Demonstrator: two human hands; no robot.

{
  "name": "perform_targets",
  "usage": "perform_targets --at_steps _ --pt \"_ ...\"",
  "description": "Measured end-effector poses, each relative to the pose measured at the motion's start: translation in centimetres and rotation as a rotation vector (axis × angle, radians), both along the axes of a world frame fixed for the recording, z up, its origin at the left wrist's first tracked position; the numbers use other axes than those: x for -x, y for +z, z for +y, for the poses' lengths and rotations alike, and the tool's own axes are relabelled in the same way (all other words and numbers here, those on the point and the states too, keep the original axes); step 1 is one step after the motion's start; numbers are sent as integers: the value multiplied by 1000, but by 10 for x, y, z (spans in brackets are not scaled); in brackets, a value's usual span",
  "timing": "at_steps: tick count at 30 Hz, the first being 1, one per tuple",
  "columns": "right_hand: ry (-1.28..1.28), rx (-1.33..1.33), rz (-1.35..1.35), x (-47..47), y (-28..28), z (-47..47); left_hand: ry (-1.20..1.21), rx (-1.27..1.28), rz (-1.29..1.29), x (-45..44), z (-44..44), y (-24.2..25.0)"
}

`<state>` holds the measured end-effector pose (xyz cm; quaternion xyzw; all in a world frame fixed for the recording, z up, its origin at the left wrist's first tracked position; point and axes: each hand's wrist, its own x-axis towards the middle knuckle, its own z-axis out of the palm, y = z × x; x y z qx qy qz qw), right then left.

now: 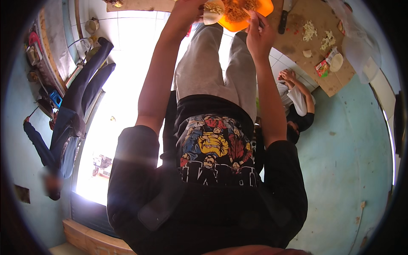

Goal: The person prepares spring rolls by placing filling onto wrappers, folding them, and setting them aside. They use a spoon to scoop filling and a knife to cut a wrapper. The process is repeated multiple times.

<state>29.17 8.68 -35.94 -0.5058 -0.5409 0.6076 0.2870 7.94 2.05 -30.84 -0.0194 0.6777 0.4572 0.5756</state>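
Note:
At the top edge, my left hand grips a small white cup tilted beside an orange tray. Pale shredded food shows in the cup's mouth. Orange-brown noodles lie in the tray. My right hand pinches a thin light utensil whose tip reaches the noodles; its exact kind is not clear. The frame's top edge cuts off part of my left hand and the tray.
Right of the tray, a stained cardboard sheet bears a black-handled knife, shredded white food, a small packet and a round pale lid or cup. One person sits at right; another stands at left by pans.

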Motion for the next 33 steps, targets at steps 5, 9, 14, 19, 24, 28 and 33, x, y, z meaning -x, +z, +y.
perform_targets --at_steps 5,9,14,19,24,28,33 --pt "-153 325 102 3 -4 6 -130 -34 49 9 -13 10" --pt "-207 389 136 -20 16 19 26 -57 -35 0 -10 5" --pt "-128 219 41 -53 59 31 55 -26 -45 -9 15 -4" --pt "-49 104 46 -59 90 28 -96 85 48 -13 36 -12" --pt "198 -286 12 -45 91 24 -100 93 45 -16 43 -12" --pt "194 -284 14 -42 89 19 -112 99 53 -16 43 -14" --pt "-35 -64 28 -47 76 20 -82 87 49 -14 37 -21"
